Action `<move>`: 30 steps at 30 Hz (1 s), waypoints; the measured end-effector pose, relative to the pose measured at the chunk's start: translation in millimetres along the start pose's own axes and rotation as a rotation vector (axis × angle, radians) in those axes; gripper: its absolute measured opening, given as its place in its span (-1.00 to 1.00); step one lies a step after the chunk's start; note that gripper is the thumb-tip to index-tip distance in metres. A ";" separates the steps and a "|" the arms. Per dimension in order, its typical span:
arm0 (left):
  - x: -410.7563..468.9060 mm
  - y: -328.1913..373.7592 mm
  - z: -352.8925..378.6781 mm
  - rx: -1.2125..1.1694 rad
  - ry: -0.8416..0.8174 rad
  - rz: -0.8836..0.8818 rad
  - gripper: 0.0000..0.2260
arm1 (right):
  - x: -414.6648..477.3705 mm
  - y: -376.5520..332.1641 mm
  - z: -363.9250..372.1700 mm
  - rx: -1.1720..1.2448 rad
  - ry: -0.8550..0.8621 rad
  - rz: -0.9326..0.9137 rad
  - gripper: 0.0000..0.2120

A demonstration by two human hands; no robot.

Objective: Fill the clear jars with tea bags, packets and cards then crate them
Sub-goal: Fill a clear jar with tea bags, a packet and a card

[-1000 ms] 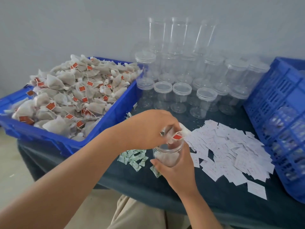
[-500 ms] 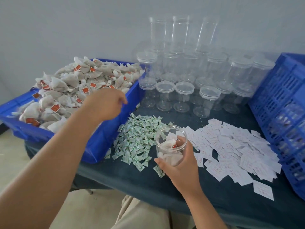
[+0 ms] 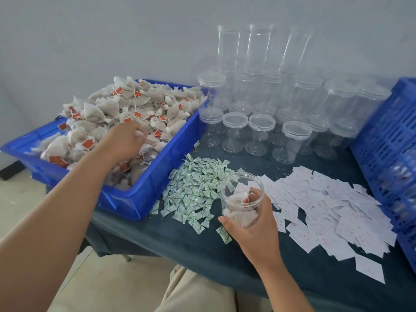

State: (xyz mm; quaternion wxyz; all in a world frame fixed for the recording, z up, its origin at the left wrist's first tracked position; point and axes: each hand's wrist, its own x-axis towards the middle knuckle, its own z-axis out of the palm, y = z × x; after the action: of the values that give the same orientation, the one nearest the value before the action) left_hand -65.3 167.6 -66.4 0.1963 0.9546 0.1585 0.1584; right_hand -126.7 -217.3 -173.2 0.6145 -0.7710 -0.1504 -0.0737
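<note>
- A person's left hand (image 3: 122,140) reached into a blue tray (image 3: 157,188) at the left of the table. Its fingers were curled down and pinching one tea bag (image 3: 137,133) on top of the heap.
- The heap of tea bags (image 3: 126,109), pale pouches with red tags, filled the tray to its rim.
- The right hand (image 3: 254,224) held an open jar (image 3: 242,199) just above the near middle of the table. The thumb wrapped the near side, and the fingers curled around the far side.
- The open jar had no lid and held a few tea bags at its bottom.
- A loose pile of green-and-white packets (image 3: 195,185) lay just left of the jar, beside the tray.
- White cards (image 3: 326,210) were spread to the right of the jar.
- Lidded clear jars (image 3: 261,131) stood in rows at the far side of the dark table cloth (image 3: 202,251).
- A blue crate (image 3: 387,143) stood at the right edge.
</note>
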 end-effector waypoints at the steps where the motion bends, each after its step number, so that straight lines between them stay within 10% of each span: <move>1: 0.1 1.4 0.5 -0.016 -0.052 0.015 -0.80 | -0.1 0.2 0.1 0.001 0.003 -0.001 -0.18; 5: 0.8 19.9 16.7 0.207 -0.266 0.146 -0.50 | 0.6 -2.0 1.5 0.003 0.019 -0.004 -0.21; 9: 3.5 30.3 20.3 0.335 -0.168 0.135 -0.82 | 0.2 -3.1 1.7 0.005 0.022 -0.019 -0.22; 15: -8.0 40.2 -30.7 -0.495 0.007 -0.172 -0.71 | 1.8 0.1 0.4 -0.008 0.022 -0.019 -0.24; 21: -42.5 111.6 -63.5 -1.043 -0.100 -0.016 -0.72 | 1.6 0.7 1.8 -0.009 0.036 -0.019 -0.22; 30: -99.0 202.9 -9.9 -0.185 -0.533 0.433 -0.70 | -2.2 -4.6 1.1 0.005 0.025 -0.009 -0.28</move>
State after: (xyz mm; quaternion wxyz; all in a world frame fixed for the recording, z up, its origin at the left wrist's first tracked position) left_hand -109.1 -42.4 4.6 0.2781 0.9521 -0.1193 -0.0449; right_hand -130.3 -215.7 -169.9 0.6180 -0.7677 -0.1463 -0.0855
